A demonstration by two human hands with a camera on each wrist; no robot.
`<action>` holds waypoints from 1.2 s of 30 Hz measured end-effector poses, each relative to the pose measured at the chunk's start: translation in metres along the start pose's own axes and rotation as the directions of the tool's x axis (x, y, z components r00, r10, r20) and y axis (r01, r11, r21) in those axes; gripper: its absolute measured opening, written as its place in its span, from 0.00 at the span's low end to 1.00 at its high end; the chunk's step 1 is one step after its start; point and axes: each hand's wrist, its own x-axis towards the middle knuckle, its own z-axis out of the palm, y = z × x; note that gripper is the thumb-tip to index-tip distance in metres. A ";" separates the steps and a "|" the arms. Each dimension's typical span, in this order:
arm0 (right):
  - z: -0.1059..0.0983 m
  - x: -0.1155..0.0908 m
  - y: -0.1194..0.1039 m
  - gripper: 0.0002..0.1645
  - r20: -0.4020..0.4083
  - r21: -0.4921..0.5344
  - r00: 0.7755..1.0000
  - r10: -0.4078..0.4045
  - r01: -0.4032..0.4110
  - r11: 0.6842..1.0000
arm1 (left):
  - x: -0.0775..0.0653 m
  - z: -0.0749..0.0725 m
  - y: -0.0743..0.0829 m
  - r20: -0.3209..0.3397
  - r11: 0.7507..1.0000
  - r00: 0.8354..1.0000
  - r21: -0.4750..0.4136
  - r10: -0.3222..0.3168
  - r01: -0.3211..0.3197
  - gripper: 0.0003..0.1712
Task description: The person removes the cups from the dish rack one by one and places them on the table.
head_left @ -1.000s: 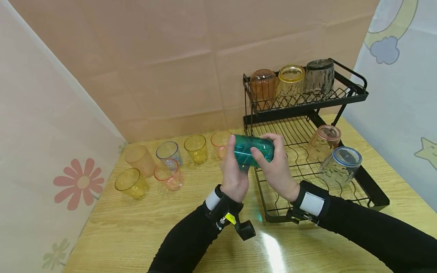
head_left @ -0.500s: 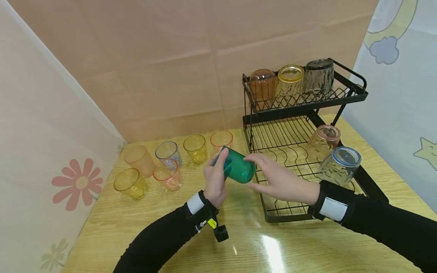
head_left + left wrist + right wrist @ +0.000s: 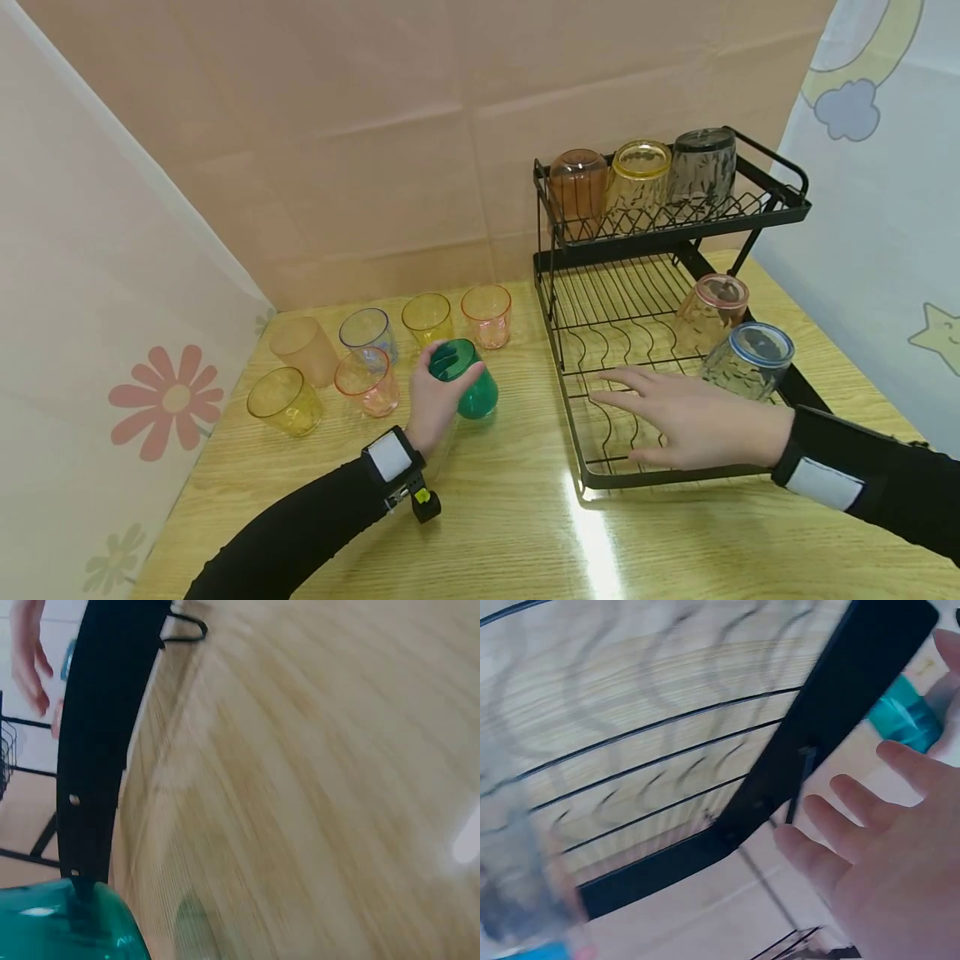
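Note:
My left hand [image 3: 437, 402] grips a green glass [image 3: 477, 390] around its upper side, thumb along the near side. The glass leans slightly with its mouth up, close over the table beside the clear glasses. Its teal wall also shows at the bottom corner of the left wrist view. My right hand [image 3: 693, 419] holds nothing and hovers over the lower tier of the black dish rack [image 3: 592, 481], fingers spread and straight. In the right wrist view the fingers [image 3: 859, 799] stand apart beside the rack's side bar.
Left of the green glass stand several upright glasses, among them a yellow glass [image 3: 285, 402], a red-rimmed glass [image 3: 367, 385] and a blue-rimmed glass [image 3: 367, 331]. Upside-down glasses occupy the rack: a blue-rimmed one [image 3: 748, 367], a pink one [image 3: 716, 308], and three on the upper tier.
Both hands held the green glass sideways at first. The right hand let go and drew right over the rack; the left carried the glass left and down, turning it mouth up.

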 end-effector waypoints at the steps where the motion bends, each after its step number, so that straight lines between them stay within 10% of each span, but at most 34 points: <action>1: 0.000 -0.004 0.003 0.45 -0.004 -0.021 1.000 0.011 -0.011 1.000 | 0.001 -0.002 -0.002 -0.001 1.000 1.000 0.014 0.019 -0.019 0.35; 18: -0.023 -0.046 0.042 0.48 -0.194 -0.226 0.975 0.110 -0.154 0.962 | 0.011 -0.018 -0.016 -0.086 0.989 0.994 0.137 0.068 -0.055 0.44; 36: -0.038 -0.061 0.079 0.53 -0.249 -0.188 0.946 0.206 -0.256 0.948 | 0.013 -0.025 -0.025 -0.081 0.970 0.994 0.236 0.077 -0.056 0.48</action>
